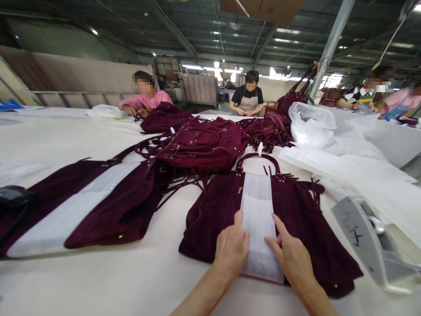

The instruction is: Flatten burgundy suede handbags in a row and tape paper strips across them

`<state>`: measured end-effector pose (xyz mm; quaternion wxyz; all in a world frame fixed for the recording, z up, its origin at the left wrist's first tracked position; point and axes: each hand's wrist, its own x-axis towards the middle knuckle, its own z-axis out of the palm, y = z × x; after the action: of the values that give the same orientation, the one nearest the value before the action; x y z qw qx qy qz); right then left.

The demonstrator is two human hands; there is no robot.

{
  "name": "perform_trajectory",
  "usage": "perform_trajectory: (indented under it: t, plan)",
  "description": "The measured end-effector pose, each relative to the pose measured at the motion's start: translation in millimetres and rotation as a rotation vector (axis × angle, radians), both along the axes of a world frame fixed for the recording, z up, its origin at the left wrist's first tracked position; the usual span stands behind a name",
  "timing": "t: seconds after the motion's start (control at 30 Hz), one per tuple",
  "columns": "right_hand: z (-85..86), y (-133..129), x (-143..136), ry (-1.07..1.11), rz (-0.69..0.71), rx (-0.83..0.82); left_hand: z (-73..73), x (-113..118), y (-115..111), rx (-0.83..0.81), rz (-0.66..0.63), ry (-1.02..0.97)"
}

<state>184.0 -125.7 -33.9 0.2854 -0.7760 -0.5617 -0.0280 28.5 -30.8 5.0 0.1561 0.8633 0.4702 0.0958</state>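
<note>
A dark maroon bag (210,210) lies flat on the white table, its looped handle (242,161) pointing away from me. Down its middle runs a white paper strip (258,206). My left hand (231,245) rests on the strip's left edge, index finger stretched forward and thumb apart. On the right edge lies my right hand (292,252), its index finger and thumb spread. Neither hand is wrapped round anything. A second maroon bag (115,206) with a similar white strip (75,210) lies to the left.
More maroon bags (204,142) and straps (269,129) are heaped behind. At right are white sheets (345,175), clear plastic (312,123) and a grey tape dispenser (368,241). A black object (15,199) sits at far left. Several people work across the table (158,281).
</note>
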Motion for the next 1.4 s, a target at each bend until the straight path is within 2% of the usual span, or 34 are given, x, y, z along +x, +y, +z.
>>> perform_trajectory:
  t: [0.13, 0.33, 0.43, 0.5, 0.57, 0.63, 0.7, 0.73, 0.77, 0.83, 0.87, 0.93, 1.0, 1.1, 1.17, 1.3, 1.4]
  plan:
    - [-4.1, 2.9, -1.7, -0.195, 0.001, -0.007, -4.1, 2.9, -0.9, 0.084, -0.015, 0.089]
    - [7.6, 13.7, -2.4, -0.204, -0.002, -0.234, -0.4, 10.2, 3.1, 0.206, -0.063, 0.169]
    - [16.9, 21.5, -8.2, -0.198, -0.017, -0.288, 3.8, 17.4, 11.3, 0.298, -0.278, 0.157]
    - [24.9, 26.1, -12.1, -0.202, -0.046, -0.288, 6.7, 25.1, 19.2, 0.259, -0.459, 0.145]
    - [35.3, 28.0, -6.9, -0.19, -0.032, -0.242, 9.7, 35.2, 26.7, 0.189, -0.501, 0.159]
    - [49.2, 21.3, 16.7, -0.116, 0.052, -0.123, 12.1, 45.9, 31.2, 0.185, -0.435, 0.17]
    - [66.6, 1.2, 62.7, 0.008, 0.072, 0.031, 12.9, 54.1, 32.0, 0.249, -0.378, 0.159]
    - [75.8, -13.6, 92.8, 0.077, 0.018, 0.088, 12.5, 56.8, 31.4, 0.284, -0.369, 0.148]
    - [84.4, -30.2, 125.6, 0.116, -0.133, 0.106, 11.8, 58.5, 30.6, 0.312, -0.373, 0.137]
    - [97.1, -64.3, 190.7, 0.181, -0.453, -0.04, 9.6, 59.9, 29.5, 0.34, -0.382, 0.126]
    - [100.1, -79.5, 218.5, 0.281, -0.537, -0.174, 8.4, 59.9, 29.5, 0.342, -0.382, 0.127]
    - [99.2, -102.7, 256.7, 0.384, -0.569, -0.272, 6.5, 59.7, 31.0, 0.343, -0.374, 0.135]
    - [92.2, -114.7, 270.5, 0.491, -0.552, -0.331, 5.2, 59.8, 33.4, 0.343, -0.367, 0.141]
    - [81.6, -115.1, 265.0, 0.639, -0.516, -0.388, 4.8, 60.2, 36.2, 0.344, -0.373, 0.143]
    - [80.9, -110.2, 259.1, 0.71, -0.494, -0.404, 5.6, 60.3, 36.7, 0.345, -0.375, 0.147]
    - [97.5, -108.5, 257.4, 0.766, -0.47, -0.382, 8.3, 60.1, 35.8, 0.343, -0.367, 0.17]
    - [113.0, -122.4, 254.5, 0.76, -0.458, -0.311, 9.1, 61.6, 35.3, 0.353, -0.369, 0.189]
